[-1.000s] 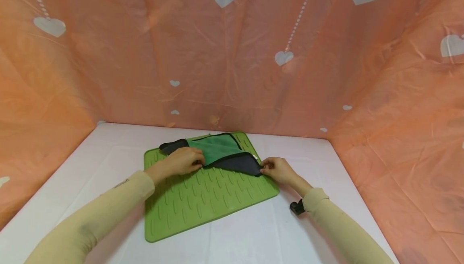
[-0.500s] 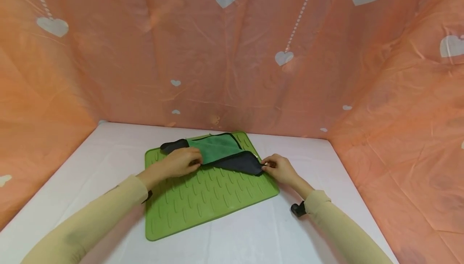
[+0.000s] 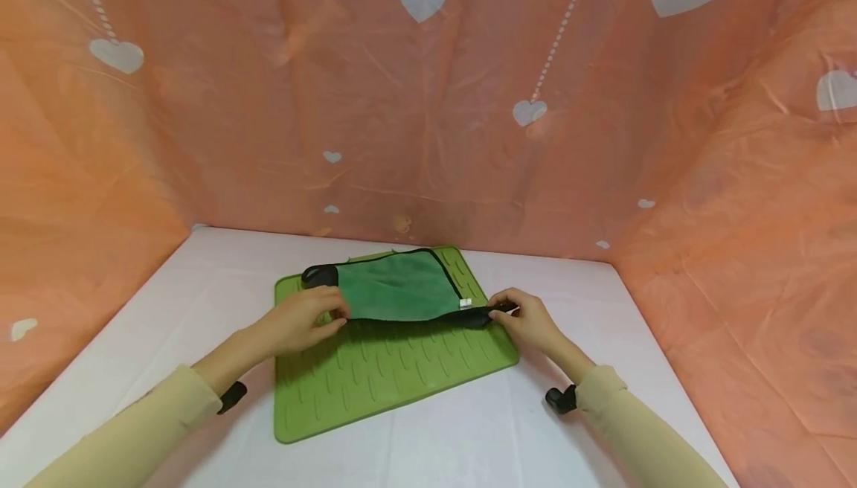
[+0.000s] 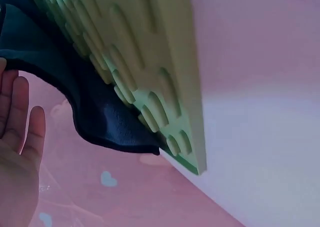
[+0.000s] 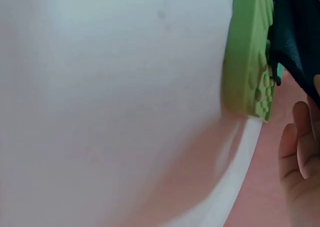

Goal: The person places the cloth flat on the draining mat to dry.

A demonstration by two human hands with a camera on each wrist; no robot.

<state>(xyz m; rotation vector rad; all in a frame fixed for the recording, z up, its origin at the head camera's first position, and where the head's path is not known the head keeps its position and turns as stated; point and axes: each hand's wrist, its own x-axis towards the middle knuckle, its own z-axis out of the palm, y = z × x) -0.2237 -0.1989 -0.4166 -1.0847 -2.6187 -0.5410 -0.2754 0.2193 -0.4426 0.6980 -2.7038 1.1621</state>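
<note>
A green cloth [image 3: 395,287] with black edging and a dark underside lies over the far part of a green ridged mat [image 3: 388,376]. My left hand [image 3: 301,317] pinches its near edge toward the left end. At the near right corner my right hand [image 3: 529,320] pinches the black border between thumb and fingers. The near edge runs taut between both hands, raised over the mat. A small white tag [image 3: 465,303] shows by the right side. At the far left, a dark corner [image 3: 321,275] is folded over. In the left wrist view, the dark underside [image 4: 110,112] droops beside the ridges.
The mat lies at a slant on a white-covered table [image 3: 442,443]. Orange sheeting with white hearts [image 3: 428,138] walls the back and both sides. Black wrist devices [image 3: 561,399] stick out below the sleeves.
My left hand has slid left and slightly nearer, drawing the cloth's near edge straight. The dark flap has turned under, so more green and the tag show. My right hand keeps its corner.
</note>
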